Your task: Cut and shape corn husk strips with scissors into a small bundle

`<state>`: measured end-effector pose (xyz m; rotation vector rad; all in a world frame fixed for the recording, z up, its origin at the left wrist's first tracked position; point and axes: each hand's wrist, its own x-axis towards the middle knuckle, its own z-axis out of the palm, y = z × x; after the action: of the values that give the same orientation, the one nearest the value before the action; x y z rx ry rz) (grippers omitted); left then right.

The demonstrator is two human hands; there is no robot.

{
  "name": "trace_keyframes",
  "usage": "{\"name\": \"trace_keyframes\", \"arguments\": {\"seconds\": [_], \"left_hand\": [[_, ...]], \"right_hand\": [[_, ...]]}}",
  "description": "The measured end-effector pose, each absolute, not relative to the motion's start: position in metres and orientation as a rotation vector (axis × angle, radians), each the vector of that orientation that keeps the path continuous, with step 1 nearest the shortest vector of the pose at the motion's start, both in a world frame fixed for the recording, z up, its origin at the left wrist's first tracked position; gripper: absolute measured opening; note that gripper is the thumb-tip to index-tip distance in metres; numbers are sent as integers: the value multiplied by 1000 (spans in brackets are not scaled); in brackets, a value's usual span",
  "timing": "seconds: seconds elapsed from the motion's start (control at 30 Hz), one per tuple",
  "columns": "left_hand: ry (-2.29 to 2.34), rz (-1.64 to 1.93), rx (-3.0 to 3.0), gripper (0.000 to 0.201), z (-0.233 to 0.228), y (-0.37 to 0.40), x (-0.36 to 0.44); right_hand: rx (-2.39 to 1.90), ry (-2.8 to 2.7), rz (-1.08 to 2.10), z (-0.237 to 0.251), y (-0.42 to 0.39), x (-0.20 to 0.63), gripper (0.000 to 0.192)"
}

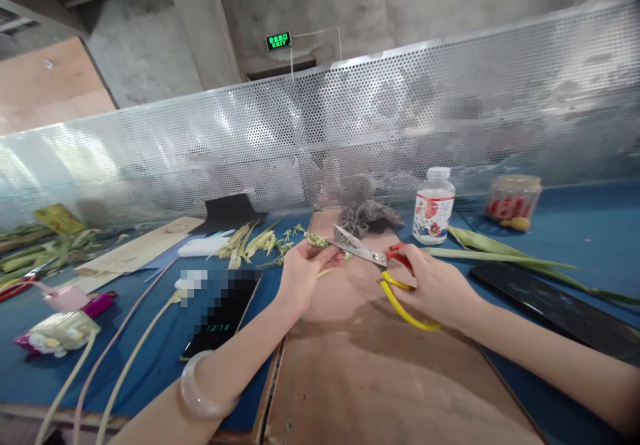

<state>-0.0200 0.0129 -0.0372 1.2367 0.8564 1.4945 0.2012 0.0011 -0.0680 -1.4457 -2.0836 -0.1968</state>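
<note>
My right hand (pixel 429 283) is closed round a pair of scissors (pixel 370 254) with red and yellow handles. The blades are spread apart and point left, toward my left hand (pixel 304 278). Between the thumb and fingers of that hand is a small green plant piece (pixel 317 239), pinched close to the lower blade. Whether the blade touches it I cannot tell. Pale husk strips and green sprigs (pixel 255 243) lie just left of my left hand. A tangle of grey yarn (pixel 369 218) rests on the wooden board (pixel 360 378) behind the scissors.
A white plastic bottle (pixel 434 206) and a jar (pixel 513 198) stand at the back right. Long green leaves (pixel 510 255) and a black tray (pixel 555 308) lie to the right. Leftward are a phone (pixel 225 318), charging cables (pixel 135 358) and green stalks (pixel 50 255). A perforated metal panel (pixel 280 138) borders the back.
</note>
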Motion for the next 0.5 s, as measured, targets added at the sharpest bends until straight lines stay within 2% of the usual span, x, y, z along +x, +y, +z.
{"name": "trace_keyframes", "arguments": {"seconds": [0.5], "left_hand": [[841, 1498, 1203, 19, -38, 13, -18]], "right_hand": [[-1437, -2117, -241, -75, 4, 204, 38]]}}
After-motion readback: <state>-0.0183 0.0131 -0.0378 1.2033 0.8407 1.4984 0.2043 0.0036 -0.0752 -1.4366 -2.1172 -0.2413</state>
